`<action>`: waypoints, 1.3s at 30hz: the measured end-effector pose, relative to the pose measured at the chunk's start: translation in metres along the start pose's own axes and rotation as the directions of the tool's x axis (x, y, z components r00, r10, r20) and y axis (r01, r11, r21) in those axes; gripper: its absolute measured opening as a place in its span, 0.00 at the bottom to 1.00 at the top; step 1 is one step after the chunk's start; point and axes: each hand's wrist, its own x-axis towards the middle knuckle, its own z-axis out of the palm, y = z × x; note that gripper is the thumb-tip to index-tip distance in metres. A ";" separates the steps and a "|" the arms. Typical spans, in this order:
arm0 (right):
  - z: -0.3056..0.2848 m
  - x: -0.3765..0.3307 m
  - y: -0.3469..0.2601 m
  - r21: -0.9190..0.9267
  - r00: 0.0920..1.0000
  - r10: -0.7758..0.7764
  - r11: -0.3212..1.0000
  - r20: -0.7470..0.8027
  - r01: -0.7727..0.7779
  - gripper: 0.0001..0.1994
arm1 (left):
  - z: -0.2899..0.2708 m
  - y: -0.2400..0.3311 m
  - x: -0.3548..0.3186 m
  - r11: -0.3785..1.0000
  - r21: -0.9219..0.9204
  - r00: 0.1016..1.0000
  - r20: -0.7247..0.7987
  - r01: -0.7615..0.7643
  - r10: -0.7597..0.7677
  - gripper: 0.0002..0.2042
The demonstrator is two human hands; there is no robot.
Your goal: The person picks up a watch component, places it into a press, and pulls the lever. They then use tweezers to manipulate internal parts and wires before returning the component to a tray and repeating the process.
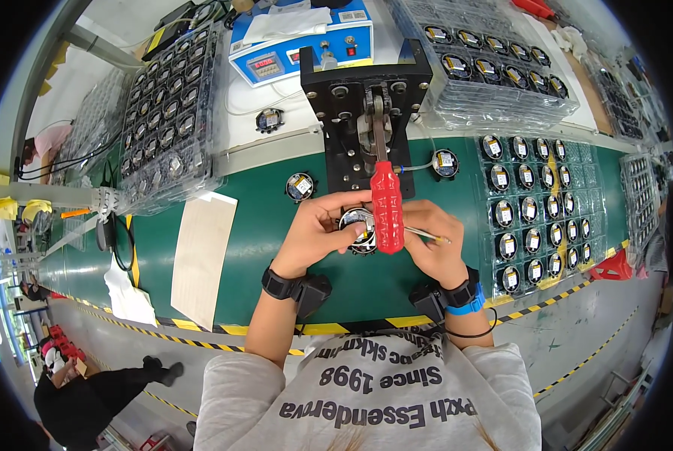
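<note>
In front of the press, my left hand point(315, 231) is closed on a round black electronic module point(361, 225), its thumb across the module's face. My right hand point(436, 244) has its fingers curled round a slim pen-like tool point(425, 234) with a yellowish end; its exact kind is unclear. The red grip of the press lever point(387, 207) hangs between my hands and hides some right fingertips and part of the module. Similar modules with white labels lie on the green mat, one to the left point(300, 186) and one to the right point(445, 163).
The black toggle press point(336, 105) stands ahead, a blue control box point(299, 49) behind it. Module-filled plastic trays sit at right point(543, 214), far right point(494, 68) and left point(167, 113). A pale board point(203, 259) lies on the left mat. Other people appear at left.
</note>
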 end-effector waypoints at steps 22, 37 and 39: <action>-0.001 0.002 -0.002 -0.063 1.000 -0.012 0.998 0.026 0.014 0.09 | 0.000 0.000 0.003 0.999 -0.042 1.000 -0.003 0.019 -0.019 0.22; 0.006 0.001 -0.002 0.080 0.993 0.103 0.992 -0.059 -0.099 0.07 | 0.003 0.001 0.001 1.000 0.013 1.000 -0.014 -0.010 0.010 0.21; 0.009 0.000 0.001 0.158 0.984 0.150 0.978 -0.098 -0.134 0.06 | 0.004 0.002 0.001 0.999 0.045 1.000 -0.012 -0.014 0.015 0.21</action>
